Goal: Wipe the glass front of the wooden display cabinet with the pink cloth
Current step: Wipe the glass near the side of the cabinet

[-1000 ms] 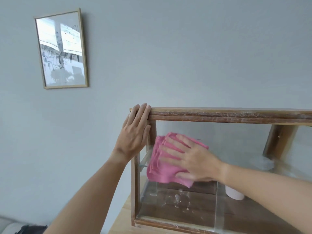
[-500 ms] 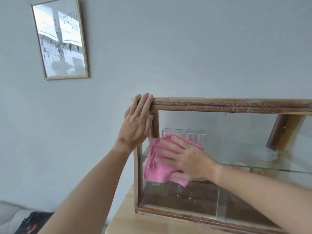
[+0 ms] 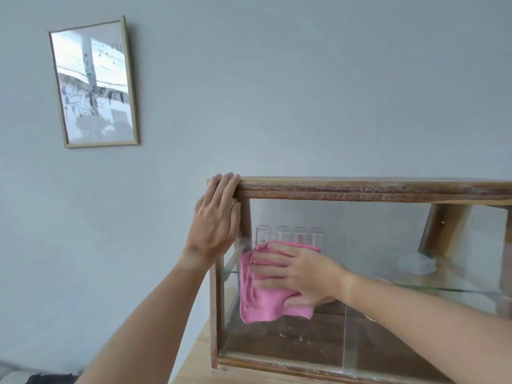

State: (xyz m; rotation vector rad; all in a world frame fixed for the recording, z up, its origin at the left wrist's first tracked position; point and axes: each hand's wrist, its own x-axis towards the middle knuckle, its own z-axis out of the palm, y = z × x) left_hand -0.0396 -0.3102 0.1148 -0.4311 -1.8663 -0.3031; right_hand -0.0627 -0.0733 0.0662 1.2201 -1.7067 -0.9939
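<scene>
The wooden display cabinet (image 3: 360, 188) stands on a light wooden tabletop, its glass front (image 3: 388, 245) facing me. My right hand (image 3: 299, 273) lies flat on the folded pink cloth (image 3: 263, 303) and presses it against the left part of the glass, about mid-height. My left hand (image 3: 217, 217) rests on the cabinet's top left corner, fingers curled over the top edge. Several clear glasses (image 3: 288, 234) stand inside on a glass shelf, partly hidden by the cloth.
A framed picture (image 3: 94, 84) hangs on the grey wall at upper left. The light wooden tabletop (image 3: 194, 364) shows to the left of the cabinet. A white round object (image 3: 415, 263) sits on the glass shelf inside at the right.
My right hand has slid the pink cloth down and slightly left on the glass. The camera view has shifted, revealing the glasses inside. My left hand keeps its hold on the corner.
</scene>
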